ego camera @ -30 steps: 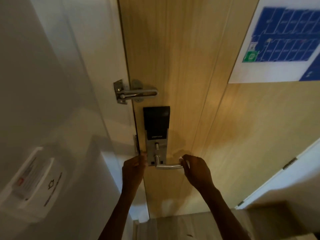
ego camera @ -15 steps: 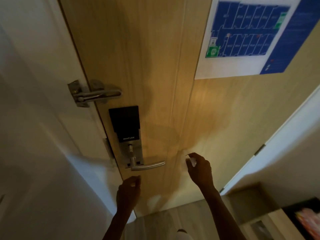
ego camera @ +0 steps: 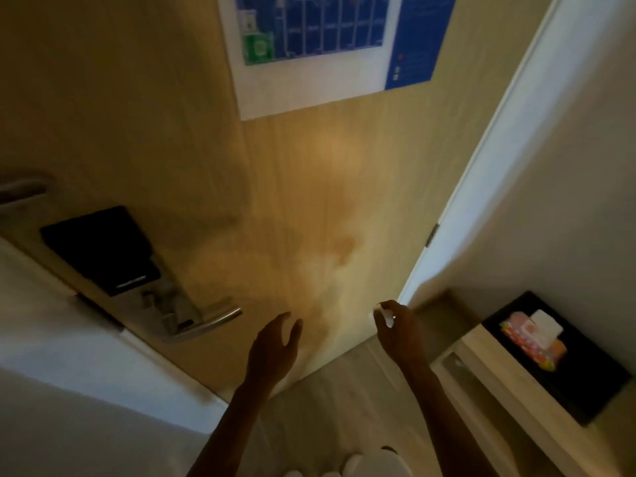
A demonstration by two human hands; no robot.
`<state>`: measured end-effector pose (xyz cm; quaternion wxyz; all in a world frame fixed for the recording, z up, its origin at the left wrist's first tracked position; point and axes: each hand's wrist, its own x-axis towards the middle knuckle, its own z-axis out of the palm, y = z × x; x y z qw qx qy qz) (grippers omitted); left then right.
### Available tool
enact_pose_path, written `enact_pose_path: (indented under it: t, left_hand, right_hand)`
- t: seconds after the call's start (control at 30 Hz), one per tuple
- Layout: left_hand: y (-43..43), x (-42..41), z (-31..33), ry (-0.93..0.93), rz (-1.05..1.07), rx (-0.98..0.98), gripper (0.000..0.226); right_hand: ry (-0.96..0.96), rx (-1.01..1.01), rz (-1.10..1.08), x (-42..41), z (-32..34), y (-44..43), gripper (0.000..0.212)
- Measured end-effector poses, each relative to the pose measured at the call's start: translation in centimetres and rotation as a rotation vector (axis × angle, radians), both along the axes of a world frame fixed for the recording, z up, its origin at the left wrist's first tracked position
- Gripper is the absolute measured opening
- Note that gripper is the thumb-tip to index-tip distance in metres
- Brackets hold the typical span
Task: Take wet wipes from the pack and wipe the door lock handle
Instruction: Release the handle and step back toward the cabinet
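Observation:
The steel lever handle (ego camera: 206, 324) sticks out from the door lock, below its black panel (ego camera: 99, 249), at the lower left of the wooden door. My left hand (ego camera: 275, 346) hovers just right of the handle's tip, fingers apart, holding nothing. My right hand (ego camera: 395, 325) is further right, pinched on a small crumpled white wet wipe (ego camera: 382, 315). The pink and orange wet wipes pack (ego camera: 531, 339), with a white lid, lies on a black tray (ego camera: 585, 387) at the lower right.
A blue and white floor-plan sign (ego camera: 327, 49) hangs on the door. A metal door guard (ego camera: 20, 191) shows at the left edge. A white door frame (ego camera: 481, 187) and wall run down the right. The tray rests on a light wooden shelf (ego camera: 499, 390).
Both hands have come off the lock handle and pulled back. The view has swung right, so the lock has slid left and the wipes pack has come into sight.

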<state>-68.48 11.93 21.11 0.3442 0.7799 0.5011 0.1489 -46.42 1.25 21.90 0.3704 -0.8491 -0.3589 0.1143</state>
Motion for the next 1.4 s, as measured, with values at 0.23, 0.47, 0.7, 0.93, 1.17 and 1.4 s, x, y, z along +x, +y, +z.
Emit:
enact_pose_path:
  t: [0.23,0.47,0.7,0.93,1.17,1.4]
  left_hand:
    - [-6.6,10.1,-0.3,0.084,-0.169,0.01,0.062]
    - [-14.3,23.3,-2.6,0.224,-0.357,-0.06,0.057]
    - [-21.8,35.8,-3.2,0.226,-0.626,-0.018,0.075]
    - [-23.4,46.2,-3.4,0.348,-0.781,-0.038,0.064]
    - [-22.8,56.9,-5.5,0.357,-0.945,-0.095,0.052]
    - [-20.8,66.6,-7.6,0.334,-1.055,-0.133,0.044]
  right_hand:
    - [0.083,0.008,-0.211,8.2,-2.7,-10.5,0.025]
    - [0.173,-0.004,-0.404,19.0,-4.9,-21.5,0.017]
    - [0.201,0.121,-0.644,28.5,-5.7,-31.6,0.017]
    - [0.189,0.151,-0.857,35.5,-7.2,-36.8,0.013]
    - [0.283,0.13,-0.992,43.2,-10.1,-37.4,0.01]
    - [0.275,0.002,-1.055,49.2,-11.8,-36.3,0.013]
